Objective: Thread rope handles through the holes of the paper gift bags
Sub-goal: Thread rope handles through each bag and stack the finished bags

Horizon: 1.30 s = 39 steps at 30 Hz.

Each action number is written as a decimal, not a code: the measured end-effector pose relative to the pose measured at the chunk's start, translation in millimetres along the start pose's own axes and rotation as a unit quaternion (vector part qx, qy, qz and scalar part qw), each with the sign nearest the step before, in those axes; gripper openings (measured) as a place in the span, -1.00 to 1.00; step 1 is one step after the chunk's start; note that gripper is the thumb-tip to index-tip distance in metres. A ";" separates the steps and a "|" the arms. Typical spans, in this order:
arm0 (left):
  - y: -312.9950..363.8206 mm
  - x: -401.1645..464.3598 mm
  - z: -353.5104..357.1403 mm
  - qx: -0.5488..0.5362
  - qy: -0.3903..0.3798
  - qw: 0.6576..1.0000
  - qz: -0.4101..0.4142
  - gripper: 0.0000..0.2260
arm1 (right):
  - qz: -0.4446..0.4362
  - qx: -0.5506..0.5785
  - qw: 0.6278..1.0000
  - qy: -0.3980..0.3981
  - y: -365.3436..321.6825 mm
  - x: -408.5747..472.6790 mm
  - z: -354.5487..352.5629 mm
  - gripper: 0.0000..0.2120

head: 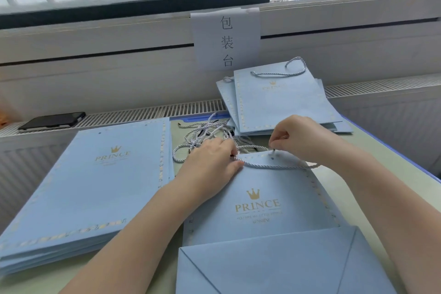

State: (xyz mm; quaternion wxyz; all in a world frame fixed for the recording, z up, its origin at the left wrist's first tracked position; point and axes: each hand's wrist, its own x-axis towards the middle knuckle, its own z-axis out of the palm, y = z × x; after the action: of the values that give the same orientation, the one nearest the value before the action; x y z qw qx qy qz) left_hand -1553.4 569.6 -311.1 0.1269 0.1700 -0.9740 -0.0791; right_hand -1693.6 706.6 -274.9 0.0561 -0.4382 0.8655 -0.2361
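Note:
A flat light-blue gift bag (260, 200) with a gold crown and "PRINCE" lies in front of me, its folded base nearest me. A white twisted rope handle (274, 166) curves across its top edge. My left hand (212, 162) rests on the bag's top left corner and pinches the rope's left end. My right hand (293, 136) pinches the rope's other end at a hole near the top rim. Behind the bag lies a loose tangle of ropes (205, 133).
A thick stack of flat bags without handles (88, 186) lies at my left. A smaller pile of bags with handles (281, 102) sits at the back right. A black phone (52, 120) rests on the radiator grille. A paper sign (226, 40) hangs below the window.

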 end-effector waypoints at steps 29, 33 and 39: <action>3.9 2.6 -5.3 -0.176 0.094 0.978 -0.068 -0.75 | -0.035 0.150 0.984 -0.089 -10.2 -17.4 -21.8 -0.91; 6.0 1.0 -8.1 -0.157 0.139 0.976 -0.055 -0.76 | -0.046 0.156 0.986 -0.043 -10.3 -15.4 -20.6 -0.89; 8.1 -0.2 -6.2 -0.146 0.180 0.972 -0.044 -0.75 | -0.078 0.060 0.995 -0.016 -8.3 -12.9 -13.9 -0.84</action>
State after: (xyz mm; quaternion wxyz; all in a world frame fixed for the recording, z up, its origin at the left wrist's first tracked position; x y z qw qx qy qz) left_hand -1554.0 576.6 -303.6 0.3198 0.2041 -0.9047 -0.1936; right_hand -1683.9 717.5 -260.3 0.0774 -0.5038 0.8120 -0.2843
